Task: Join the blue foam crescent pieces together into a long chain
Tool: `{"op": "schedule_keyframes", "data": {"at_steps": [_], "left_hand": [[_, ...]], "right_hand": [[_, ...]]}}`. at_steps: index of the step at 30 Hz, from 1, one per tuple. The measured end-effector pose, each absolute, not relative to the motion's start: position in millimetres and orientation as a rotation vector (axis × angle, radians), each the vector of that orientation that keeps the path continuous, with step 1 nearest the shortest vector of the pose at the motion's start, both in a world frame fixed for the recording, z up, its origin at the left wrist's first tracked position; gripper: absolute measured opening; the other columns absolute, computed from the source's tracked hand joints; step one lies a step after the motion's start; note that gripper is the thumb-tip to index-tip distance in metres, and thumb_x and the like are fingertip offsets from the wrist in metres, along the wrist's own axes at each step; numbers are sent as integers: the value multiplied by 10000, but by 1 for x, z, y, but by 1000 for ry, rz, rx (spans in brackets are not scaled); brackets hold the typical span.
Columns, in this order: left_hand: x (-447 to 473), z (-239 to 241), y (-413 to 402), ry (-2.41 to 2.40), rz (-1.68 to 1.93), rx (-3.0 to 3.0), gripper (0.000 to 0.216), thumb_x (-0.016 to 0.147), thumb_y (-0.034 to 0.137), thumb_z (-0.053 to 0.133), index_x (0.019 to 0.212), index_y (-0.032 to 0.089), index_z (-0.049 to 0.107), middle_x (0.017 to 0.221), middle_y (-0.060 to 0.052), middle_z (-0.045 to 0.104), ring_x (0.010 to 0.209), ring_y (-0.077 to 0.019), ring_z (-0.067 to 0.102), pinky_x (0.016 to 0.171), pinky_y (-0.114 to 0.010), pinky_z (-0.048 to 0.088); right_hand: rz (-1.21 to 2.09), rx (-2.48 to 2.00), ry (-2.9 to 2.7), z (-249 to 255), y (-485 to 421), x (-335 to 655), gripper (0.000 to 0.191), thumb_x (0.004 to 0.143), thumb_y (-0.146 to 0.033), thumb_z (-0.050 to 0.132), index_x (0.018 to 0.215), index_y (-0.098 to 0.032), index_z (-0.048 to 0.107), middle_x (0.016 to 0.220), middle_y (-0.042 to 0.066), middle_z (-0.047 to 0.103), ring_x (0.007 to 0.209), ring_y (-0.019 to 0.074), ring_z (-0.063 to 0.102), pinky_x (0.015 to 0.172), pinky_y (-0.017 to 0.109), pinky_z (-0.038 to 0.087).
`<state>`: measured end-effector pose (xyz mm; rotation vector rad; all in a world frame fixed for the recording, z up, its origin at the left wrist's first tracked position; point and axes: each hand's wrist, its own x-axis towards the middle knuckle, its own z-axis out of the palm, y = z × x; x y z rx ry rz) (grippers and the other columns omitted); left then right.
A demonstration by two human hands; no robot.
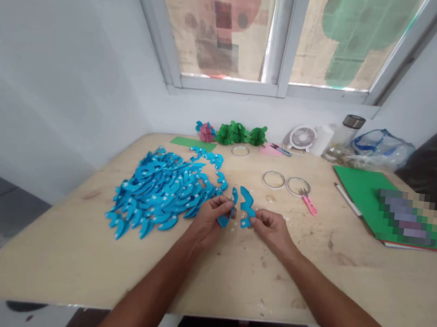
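My left hand [214, 212] pinches a folded blue paper piece [226, 218] between thumb and fingers, its curved end pointing up. A second blue paper cutout [246, 207] with a scalloped edge and small white squares is pinched at its lower end by my right hand [270, 227]. The two pieces are held close together above the table, with a narrow gap between them. Just left of my left hand spreads a large heap of similar blue paper pieces [159, 188], many with white squares on them. A curved chain of blue pieces [213, 158] trails from the heap's far side.
Wire rings [274, 179] and pink-handled snips [309, 204] lie beyond my right hand. Along the wall stand green paper ornaments [239, 133], a small white fan [302, 138] and a bottle [343, 137]. Green sheets [362, 194] lie at the right, beside a pen [348, 199].
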<state>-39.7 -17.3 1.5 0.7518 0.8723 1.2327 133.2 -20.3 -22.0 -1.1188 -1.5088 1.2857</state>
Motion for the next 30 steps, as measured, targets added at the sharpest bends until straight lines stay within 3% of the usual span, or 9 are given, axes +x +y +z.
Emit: {"op": "schedule_keyframes", "data": {"at_steps": [7,10,18,30], "left_hand": [[-40,-4,-13,836,1302,601,261,618,365,755,679,128,665,676,-35,659,606,-126,585,593,-241,479],[-41,-7,-12,849,1332,616,231,562,263,798,701,119,682,729,-39,681,656,-118,602,637,-219,485],[-46,-9,-10,840,1389,667,311,483,108,823,757,154,681,693,23,653,608,-87,612,611,-191,498],[-47,4,-18,808,1199,585,264,518,141,820,707,125,637,603,8,648,560,-100,622,571,-184,498]], "right_hand": [[1289,-1136,-1520,-20,-20,133,313,736,-441,596,628,-148,599,490,-36,454,447,75,341,425,211,236],[1311,-1131,-1489,-20,-21,132,312,728,-445,607,632,-148,606,507,-25,503,457,80,386,438,211,263],[1352,-1162,-1410,-15,-22,130,257,723,-374,612,609,-145,592,487,-39,480,439,66,364,440,210,257],[1348,-1178,-1433,-19,-21,129,306,711,-439,615,624,-148,581,508,-30,489,450,73,360,445,214,257]]}}
